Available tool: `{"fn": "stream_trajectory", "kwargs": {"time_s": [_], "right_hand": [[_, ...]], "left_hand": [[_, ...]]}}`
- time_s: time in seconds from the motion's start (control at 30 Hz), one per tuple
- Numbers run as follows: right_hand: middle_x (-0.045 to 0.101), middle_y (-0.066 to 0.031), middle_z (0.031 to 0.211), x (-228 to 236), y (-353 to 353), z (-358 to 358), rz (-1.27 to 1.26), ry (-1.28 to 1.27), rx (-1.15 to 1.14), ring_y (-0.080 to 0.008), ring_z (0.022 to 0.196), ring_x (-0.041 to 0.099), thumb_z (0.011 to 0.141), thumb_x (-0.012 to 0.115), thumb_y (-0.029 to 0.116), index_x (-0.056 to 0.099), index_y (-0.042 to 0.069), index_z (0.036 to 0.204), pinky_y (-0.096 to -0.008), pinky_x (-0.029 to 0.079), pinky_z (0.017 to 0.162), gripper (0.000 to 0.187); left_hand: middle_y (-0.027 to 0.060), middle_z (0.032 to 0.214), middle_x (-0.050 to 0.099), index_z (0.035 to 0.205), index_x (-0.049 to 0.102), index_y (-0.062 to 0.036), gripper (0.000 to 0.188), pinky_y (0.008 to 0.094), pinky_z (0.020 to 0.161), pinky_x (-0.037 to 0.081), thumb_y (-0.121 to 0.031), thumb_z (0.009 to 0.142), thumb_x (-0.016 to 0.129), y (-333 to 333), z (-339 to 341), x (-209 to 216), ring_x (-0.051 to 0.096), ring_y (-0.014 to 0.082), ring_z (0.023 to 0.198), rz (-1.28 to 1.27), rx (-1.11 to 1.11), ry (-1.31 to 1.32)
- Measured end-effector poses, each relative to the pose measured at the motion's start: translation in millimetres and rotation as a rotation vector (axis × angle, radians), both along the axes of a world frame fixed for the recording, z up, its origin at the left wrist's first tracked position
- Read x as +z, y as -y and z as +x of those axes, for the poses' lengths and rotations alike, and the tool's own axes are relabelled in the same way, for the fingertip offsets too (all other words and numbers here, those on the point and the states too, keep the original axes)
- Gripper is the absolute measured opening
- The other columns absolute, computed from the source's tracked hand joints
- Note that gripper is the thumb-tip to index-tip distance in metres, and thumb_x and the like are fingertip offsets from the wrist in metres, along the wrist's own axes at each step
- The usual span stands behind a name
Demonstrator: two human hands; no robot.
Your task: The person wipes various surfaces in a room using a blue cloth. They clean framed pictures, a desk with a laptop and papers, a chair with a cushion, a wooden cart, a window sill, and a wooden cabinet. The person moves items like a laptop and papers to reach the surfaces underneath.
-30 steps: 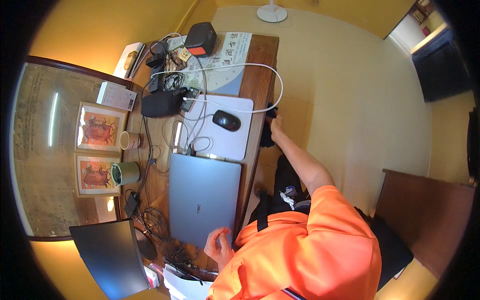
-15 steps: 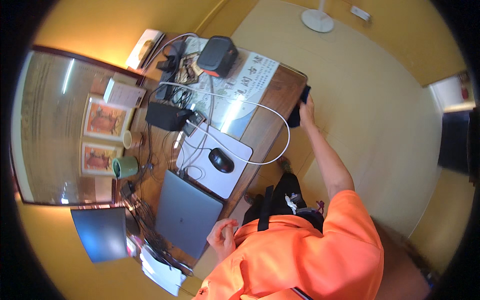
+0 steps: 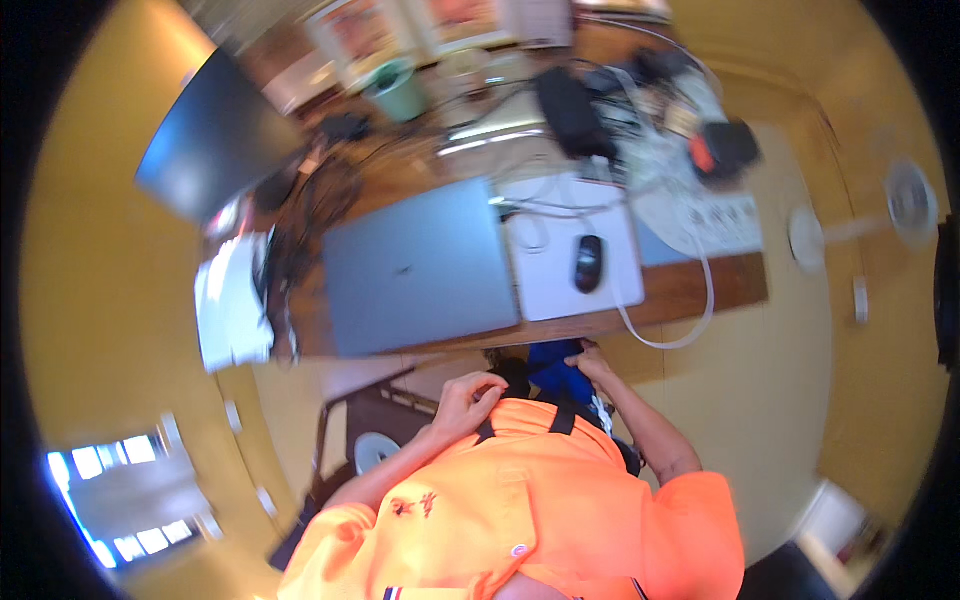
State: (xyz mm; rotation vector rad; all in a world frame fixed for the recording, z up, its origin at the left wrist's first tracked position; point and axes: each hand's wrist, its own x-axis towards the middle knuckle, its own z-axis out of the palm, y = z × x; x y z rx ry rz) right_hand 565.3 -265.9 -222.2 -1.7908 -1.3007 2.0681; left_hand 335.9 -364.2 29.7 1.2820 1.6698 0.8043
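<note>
Hands meet at the chest: left hand (image 3: 468,395) curled on black strap (image 3: 512,378), right hand (image 3: 592,358) gripping blue cloth (image 3: 556,368); closed grey laptop (image 3: 418,266) lies untouched.

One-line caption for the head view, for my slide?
Both hands, left hand and right hand, at a blue cloth below a desk edge bearing a closed laptop.

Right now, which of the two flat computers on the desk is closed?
The grey laptop beside the white mouse pad lies shut; the black one at the desk's corner stands tilted up.
</note>
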Motion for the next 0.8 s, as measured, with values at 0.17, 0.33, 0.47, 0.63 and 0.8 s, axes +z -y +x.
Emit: {"fn": "stream_trajectory", "kwargs": {"time_s": [0.17,0.33,0.47,0.63,0.8], "right_hand": [[0.055,-0.0123,0.135,63,-10,-80,-0.056,-0.172,0.713,-0.0234,0.122,0.052,0.077,0.068,0.004,0.046,0.002,0.141,-0.032,0.039,0.105,0.068],[0.064,-0.0093,0.112,115,18,-169,0.054,-0.341,1.187,-0.0198,0.105,0.058,0.077,0.065,0.0,0.056,0.004,0.127,-0.0317,0.044,0.094,0.051],[0.064,-0.0086,0.112,146,35,-214,-0.005,-0.424,1.138,-0.0216,0.101,0.06,0.077,0.064,-0.002,0.058,0.006,0.127,-0.0329,0.046,0.091,0.051],[0.061,-0.0069,0.12,178,62,-258,-0.43,-0.517,0.884,-0.0182,0.106,0.058,0.08,0.063,-0.002,0.048,0.003,0.135,-0.0316,0.046,0.094,0.058],[0.044,-0.0212,0.139,174,88,-266,0.482,-0.562,1.476,-0.0337,0.129,0.044,0.084,0.066,0.009,0.034,0.001,0.144,-0.0389,0.037,0.107,0.069]], "left_hand": [[0.0095,0.083,0.071,0.099,0.071,-0.0037,0.019,0.0308,0.069,0.053,-0.016,0.087,0.064,51,-45,-53,0.067,0.0182,0.073,-0.239,0.264,0.053],[0.0094,0.112,0.067,0.125,0.06,-0.0067,0.042,0.0301,0.084,0.049,-0.026,0.088,0.067,116,-45,-161,0.063,0.0229,0.101,-0.325,0.737,0.156],[0.0111,0.14,0.051,0.142,0.044,-0.0098,0.07,0.0395,0.105,0.038,-0.056,0.09,0.056,128,-48,-125,0.045,0.0271,0.131,-0.352,1.334,0.678],[0.0086,0.139,0.05,0.142,0.044,-0.0143,0.065,0.0428,0.106,0.04,-0.058,0.094,0.05,143,-39,-115,0.048,0.0208,0.128,0.438,1.134,1.572],[0.0084,0.121,0.062,0.129,0.054,-0.0103,0.048,0.0394,0.089,0.054,-0.039,0.092,0.065,145,-43,-129,0.063,0.0225,0.105,0.386,1.361,1.442]]}}
